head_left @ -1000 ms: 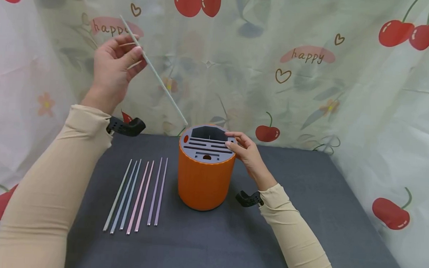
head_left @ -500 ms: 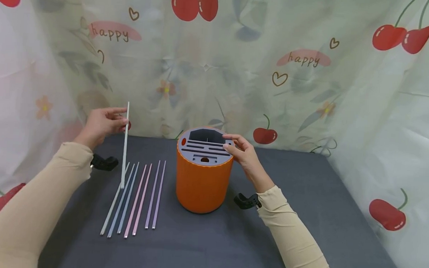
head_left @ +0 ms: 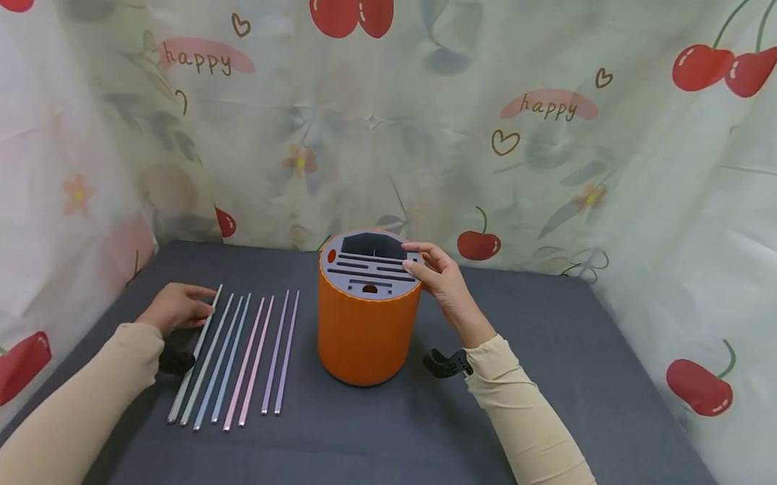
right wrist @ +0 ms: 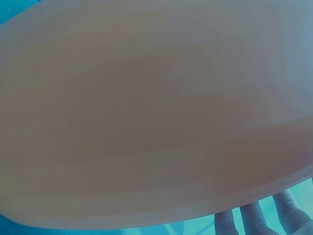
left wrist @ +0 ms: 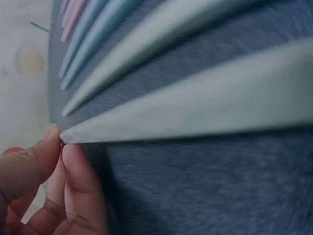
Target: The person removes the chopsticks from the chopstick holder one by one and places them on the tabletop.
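Observation:
At the left of the table my left hand (head_left: 177, 307) holds the far end of a pale green chopstick (head_left: 183, 389). Thumb and finger pinch its thin tip in the left wrist view, and the stick (left wrist: 205, 105) lies along the cloth. Just right of it is a second pale green chopstick (head_left: 207, 358). My right hand (head_left: 448, 285) grips the right rim of an orange cylindrical holder (head_left: 366, 339) with a grey slotted top. The holder's wall (right wrist: 146, 122) fills most of the right wrist view, with several fingers (right wrist: 252, 218) showing beyond its edge.
Blue chopsticks (head_left: 218, 362), pink chopsticks (head_left: 244, 363) and purple chopsticks (head_left: 276, 352) lie in a row between the pale green ones and the holder. A dark grey cloth (head_left: 552, 365) covers the table. A cherry-printed curtain (head_left: 379, 162) hangs behind and at both sides.
My left hand has come down from high up with the pale green chopstick, which was tilted, then near upright, and now lies at the row's left end. The right hand stays on the holder.

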`<action>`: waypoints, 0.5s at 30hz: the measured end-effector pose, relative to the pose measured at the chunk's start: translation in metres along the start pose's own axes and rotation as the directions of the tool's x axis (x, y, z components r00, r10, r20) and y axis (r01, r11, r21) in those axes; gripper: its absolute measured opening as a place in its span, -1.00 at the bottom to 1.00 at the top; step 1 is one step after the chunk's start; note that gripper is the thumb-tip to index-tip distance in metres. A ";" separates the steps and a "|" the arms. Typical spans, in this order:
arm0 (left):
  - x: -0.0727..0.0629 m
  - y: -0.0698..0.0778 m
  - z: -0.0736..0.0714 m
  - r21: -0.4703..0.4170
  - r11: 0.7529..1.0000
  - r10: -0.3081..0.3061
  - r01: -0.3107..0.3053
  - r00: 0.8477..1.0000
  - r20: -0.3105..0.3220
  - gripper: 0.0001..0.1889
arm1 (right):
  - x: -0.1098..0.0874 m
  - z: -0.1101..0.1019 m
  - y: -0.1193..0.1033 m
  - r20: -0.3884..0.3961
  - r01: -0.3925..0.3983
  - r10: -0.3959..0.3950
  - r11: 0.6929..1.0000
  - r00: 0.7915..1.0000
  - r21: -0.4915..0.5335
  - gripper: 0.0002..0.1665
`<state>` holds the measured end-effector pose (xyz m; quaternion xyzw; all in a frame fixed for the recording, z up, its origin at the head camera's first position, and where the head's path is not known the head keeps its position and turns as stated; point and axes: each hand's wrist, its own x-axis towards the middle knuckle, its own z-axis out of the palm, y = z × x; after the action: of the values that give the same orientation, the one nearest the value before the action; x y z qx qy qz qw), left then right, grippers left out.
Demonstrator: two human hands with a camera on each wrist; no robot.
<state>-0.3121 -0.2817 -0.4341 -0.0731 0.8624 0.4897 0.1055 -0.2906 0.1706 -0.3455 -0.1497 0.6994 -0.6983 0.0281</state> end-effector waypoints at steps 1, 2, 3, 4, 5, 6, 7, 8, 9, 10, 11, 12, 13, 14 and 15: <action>0.000 -0.002 0.001 0.006 1.000 -0.011 0.011 1.000 0.004 -0.47 | 0.000 0.000 0.000 0.000 0.000 0.000 1.000 1.000 0.000 -0.60; -0.001 -0.004 0.003 0.009 1.000 -0.021 0.021 1.000 0.001 -0.47 | 0.000 0.000 0.000 -0.001 -0.001 0.001 1.000 1.000 -0.001 -0.60; -0.002 -0.005 0.004 0.012 1.000 -0.025 0.025 1.000 -0.003 -0.47 | 0.000 0.000 0.000 -0.001 -0.001 0.001 1.000 1.000 -0.003 -0.60; -0.002 -0.006 0.005 0.020 0.999 -0.028 0.028 1.000 -0.010 -0.47 | 0.000 0.000 0.000 -0.001 -0.001 0.001 1.000 1.000 -0.003 -0.60; -0.002 -0.006 0.006 0.029 0.999 -0.030 0.030 0.999 -0.015 -0.47 | 0.000 0.000 0.000 -0.001 -0.001 0.001 1.000 1.000 -0.002 -0.60; -0.002 -0.006 0.007 0.035 0.999 -0.032 0.033 0.999 -0.021 -0.48 | 0.000 0.000 0.000 -0.002 -0.001 0.001 1.000 1.000 -0.002 -0.60; -0.002 -0.006 0.008 0.039 0.999 -0.035 0.036 0.999 -0.024 -0.48 | -0.001 0.001 -0.001 -0.002 -0.001 0.001 1.000 1.000 -0.001 -0.60; -0.001 -0.006 0.009 0.044 0.998 -0.040 0.041 0.999 -0.029 -0.48 | -0.001 0.000 -0.001 -0.003 -0.002 0.002 1.000 1.000 -0.001 -0.61; -0.001 -0.007 0.009 0.049 0.998 -0.042 0.044 0.999 -0.032 -0.48 | -0.001 0.000 -0.001 -0.002 -0.001 0.001 1.000 1.000 -0.001 -0.61; 0.000 -0.007 0.010 0.051 0.997 -0.050 0.052 0.998 -0.036 -0.48 | 0.000 0.000 -0.001 0.000 -0.001 0.001 1.000 1.000 0.001 -0.61; 0.000 -0.007 0.011 0.051 0.997 -0.054 0.056 0.998 -0.040 -0.48 | -0.001 0.000 -0.001 0.001 0.000 0.000 1.000 1.000 0.002 -0.61; 0.001 -0.007 0.011 0.050 0.997 -0.058 0.060 0.997 -0.041 -0.48 | -0.001 0.000 -0.001 0.001 0.000 0.000 1.000 1.000 0.003 -0.62; 0.001 -0.007 0.011 0.049 0.997 -0.062 0.064 0.997 -0.043 -0.47 | -0.001 0.000 -0.001 0.002 0.000 0.000 1.000 1.000 0.004 -0.62; 0.002 -0.008 0.011 0.048 0.997 -0.065 0.067 0.997 -0.046 -0.47 | 0.000 0.000 -0.001 0.003 0.000 0.000 1.000 1.000 0.004 -0.62; 0.002 -0.008 0.011 0.045 0.996 -0.069 0.071 0.997 -0.047 -0.47 | 0.000 0.000 -0.001 0.004 0.001 -0.001 1.000 1.000 0.004 -0.62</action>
<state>-0.3114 -0.2763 -0.4467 -0.1119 0.8726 0.4637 0.1049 -0.2899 0.1705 -0.3447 -0.1514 0.6978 -0.6994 0.0293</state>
